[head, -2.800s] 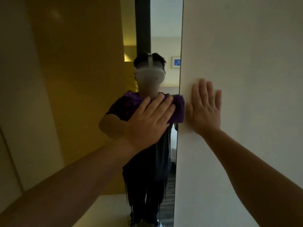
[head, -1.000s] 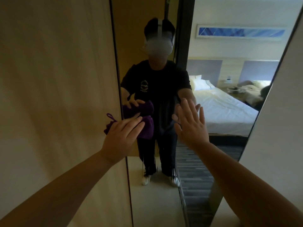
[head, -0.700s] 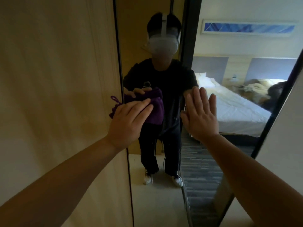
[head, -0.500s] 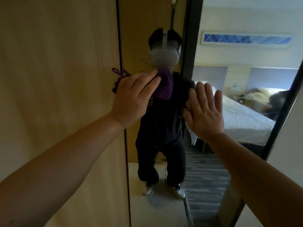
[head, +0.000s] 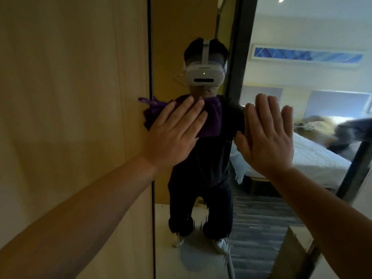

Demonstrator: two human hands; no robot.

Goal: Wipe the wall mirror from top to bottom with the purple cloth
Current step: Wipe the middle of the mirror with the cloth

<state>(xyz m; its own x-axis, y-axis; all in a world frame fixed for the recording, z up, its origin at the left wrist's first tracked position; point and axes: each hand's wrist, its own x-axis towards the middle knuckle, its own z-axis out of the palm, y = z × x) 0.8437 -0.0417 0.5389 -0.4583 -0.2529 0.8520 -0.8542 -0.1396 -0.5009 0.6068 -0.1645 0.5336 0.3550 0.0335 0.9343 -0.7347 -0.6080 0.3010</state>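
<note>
Cloth point(head: 209, 122) lower now under L hand point(head: 173, 135), mirror point(head: 261, 218) left edge.

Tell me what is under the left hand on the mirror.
Under the left hand lies the purple cloth, pressed flat to the wall mirror. Its edges and a loop show above and left of the fingers. The cloth's middle and the glass behind it are covered.

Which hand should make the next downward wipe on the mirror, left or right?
Left. The left hand lies flat on the purple cloth, pressing it to the mirror near its left edge. The right hand is open and bare with no cloth under it, so it would have to take the cloth first.
</note>
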